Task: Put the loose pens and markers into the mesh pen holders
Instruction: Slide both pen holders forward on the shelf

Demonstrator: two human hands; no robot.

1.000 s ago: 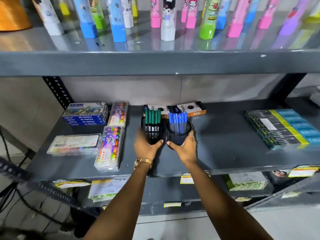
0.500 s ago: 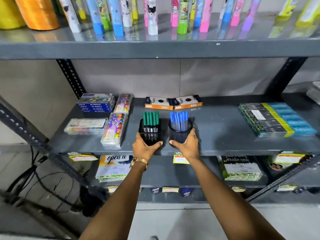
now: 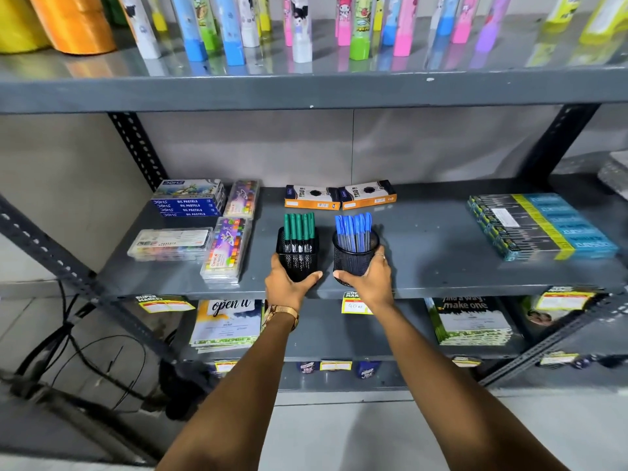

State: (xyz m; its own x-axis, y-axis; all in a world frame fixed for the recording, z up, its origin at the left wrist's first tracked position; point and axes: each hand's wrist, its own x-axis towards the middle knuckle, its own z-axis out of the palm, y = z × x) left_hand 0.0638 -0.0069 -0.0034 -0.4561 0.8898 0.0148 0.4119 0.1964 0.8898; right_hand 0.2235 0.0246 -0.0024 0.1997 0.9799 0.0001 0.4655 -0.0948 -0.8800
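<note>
Two black mesh pen holders stand side by side near the front edge of the grey middle shelf (image 3: 441, 253). The square holder (image 3: 299, 254) on the left is full of green-capped markers (image 3: 299, 226). The round holder (image 3: 355, 258) on the right is full of blue pens (image 3: 353, 229). My left hand (image 3: 289, 287) cups the front of the square holder, with a gold watch on its wrist. My right hand (image 3: 370, 280) wraps the front and right side of the round holder, a ring on one finger.
Two orange-and-black boxes (image 3: 339, 197) lie behind the holders. Oil pastel boxes (image 3: 188, 198) and crayon packs (image 3: 226, 249) sit at the left, a stack of blue-green packs (image 3: 540, 226) at the right. Colourful tubes (image 3: 302, 28) line the upper shelf. Notebooks (image 3: 227, 324) fill the lower shelf.
Both hands have stayed on the holders. The camera has pulled back, so the holders and shelf sit lower in view and more of the upper shelf shows.
</note>
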